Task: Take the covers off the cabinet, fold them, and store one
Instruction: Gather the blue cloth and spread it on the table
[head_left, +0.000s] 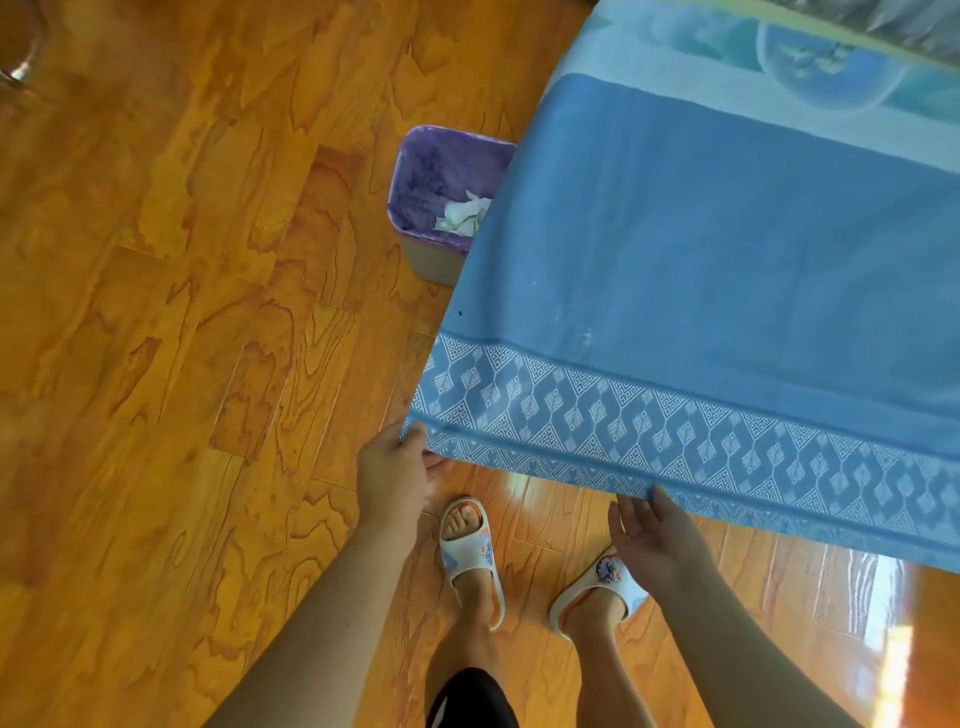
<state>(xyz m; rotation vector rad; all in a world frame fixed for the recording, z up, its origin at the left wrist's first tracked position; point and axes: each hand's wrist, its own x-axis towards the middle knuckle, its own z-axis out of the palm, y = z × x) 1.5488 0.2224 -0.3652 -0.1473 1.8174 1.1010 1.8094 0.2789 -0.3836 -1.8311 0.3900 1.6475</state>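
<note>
Left hand (396, 470) pinched the soft, light blue cover (701, 291) at its corner; right hand (655, 538) lay open beneath its hem.

Hands: two, both mine; my left hand (396, 475) pinches a corner of the cloth, my right hand (655, 540) touches its lower edge with straight fingers.
Covers: one blue cover (701, 270) with a white patterned border.
Waste bins: one bin (441, 208), lined in purple.
Crumpled white papers: one clump (464, 214) inside the bin; I cannot tell how many pieces.
Feet: two, mine.
Slippers: two pale ones, the left slipper (470, 553) and the right slipper (602, 584).
Floors: one wooden floor (182, 312).
</note>
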